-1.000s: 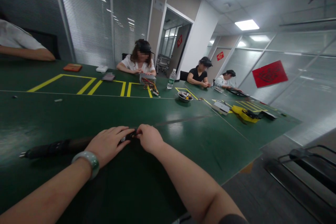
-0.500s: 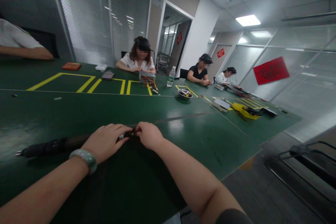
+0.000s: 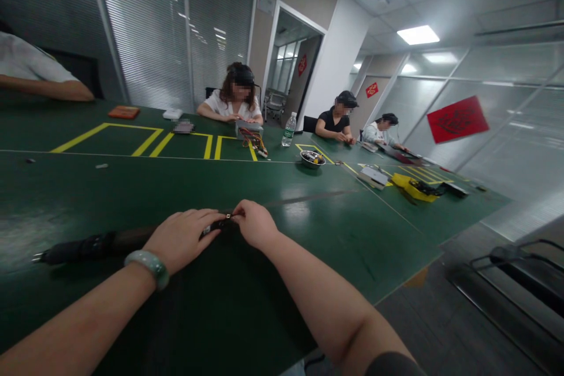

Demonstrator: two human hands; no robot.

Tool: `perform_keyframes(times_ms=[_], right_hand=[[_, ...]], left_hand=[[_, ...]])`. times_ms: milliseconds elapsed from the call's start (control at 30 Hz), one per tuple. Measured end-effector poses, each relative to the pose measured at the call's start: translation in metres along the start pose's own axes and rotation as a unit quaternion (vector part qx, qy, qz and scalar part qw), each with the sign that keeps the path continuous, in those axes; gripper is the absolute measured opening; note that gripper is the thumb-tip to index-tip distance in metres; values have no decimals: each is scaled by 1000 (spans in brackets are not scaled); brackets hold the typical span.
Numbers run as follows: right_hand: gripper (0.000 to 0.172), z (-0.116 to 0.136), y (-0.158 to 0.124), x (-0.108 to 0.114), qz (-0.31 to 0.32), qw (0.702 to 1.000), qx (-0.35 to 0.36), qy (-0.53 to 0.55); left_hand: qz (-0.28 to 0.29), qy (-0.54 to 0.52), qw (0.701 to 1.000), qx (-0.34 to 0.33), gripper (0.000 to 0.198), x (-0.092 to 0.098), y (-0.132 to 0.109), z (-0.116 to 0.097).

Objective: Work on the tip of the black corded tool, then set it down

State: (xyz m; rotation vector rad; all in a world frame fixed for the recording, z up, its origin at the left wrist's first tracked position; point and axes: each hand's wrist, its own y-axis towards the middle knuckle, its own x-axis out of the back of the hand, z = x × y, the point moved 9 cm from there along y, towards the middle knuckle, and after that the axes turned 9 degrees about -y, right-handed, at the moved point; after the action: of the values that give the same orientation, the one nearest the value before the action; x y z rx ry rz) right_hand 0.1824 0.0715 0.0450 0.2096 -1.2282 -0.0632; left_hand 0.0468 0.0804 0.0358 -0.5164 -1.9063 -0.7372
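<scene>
A long black pen-shaped tool, looking like an electric screwdriver (image 3: 94, 245), lies on the green table with its metal tip to the left. My left hand (image 3: 180, 239), with a green bangle at the wrist, is closed over its rear part, thumb below and fingers on top. Beyond the fingertips shows a dark end with a small shiny gold-coloured piece (image 3: 228, 217). My right hand (image 3: 255, 224) pinches at that end from the right. What its fingertips hold is too small and hidden to name.
Across the green table (image 3: 176, 182), several people sit at work. Further off stand a metal bowl (image 3: 312, 159) of small parts, a water bottle (image 3: 288, 130), a grey box with wires (image 3: 249, 130), a white box (image 3: 374, 176) and a yellow bin (image 3: 414, 187). A chair (image 3: 520, 264) stands at right.
The view has shifted slightly. Both hands stay at the tool's rear end; my right fingertips have moved a little, and the gold-coloured piece sits slightly higher and further right.
</scene>
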Motion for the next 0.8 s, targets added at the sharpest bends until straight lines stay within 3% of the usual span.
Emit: perform_keyframes(times_ms=[200, 800], right_hand=[[10, 5, -2, -3, 25, 999, 17, -14], [7, 5, -2, 0, 15, 1000, 13, -15]], left_hand=[[1, -12, 1000, 14, 40, 7, -1, -7], [-4, -8, 1000, 12, 35, 7, -1, -7]])
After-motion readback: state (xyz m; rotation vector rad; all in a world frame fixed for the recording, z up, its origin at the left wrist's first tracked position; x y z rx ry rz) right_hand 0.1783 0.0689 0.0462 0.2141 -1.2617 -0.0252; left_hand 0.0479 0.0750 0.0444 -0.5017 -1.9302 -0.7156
